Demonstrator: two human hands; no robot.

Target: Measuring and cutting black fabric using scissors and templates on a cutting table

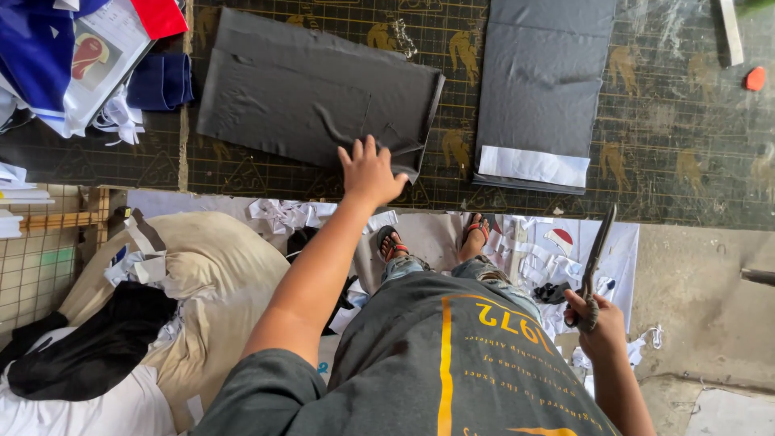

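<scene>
the left hand [370, 171] lies spread and flat on the near edge of a dark grey fabric sheet [307, 93], which rests on the gridded bench [670, 129] at about 11 o'clock from the person. the right hand [596, 321] is closed around the handles of long scissors [596, 258], held off the bench at 4 o'clock with the blades pointing up. a second grey piece [542, 73] with a white strip lies at 1 o'clock. the sheet looks thin, limp and light, likely to wrinkle or slide, so a flat palm near its edge seems the surest hold. white scraps [282, 214] litter the floor below.
</scene>
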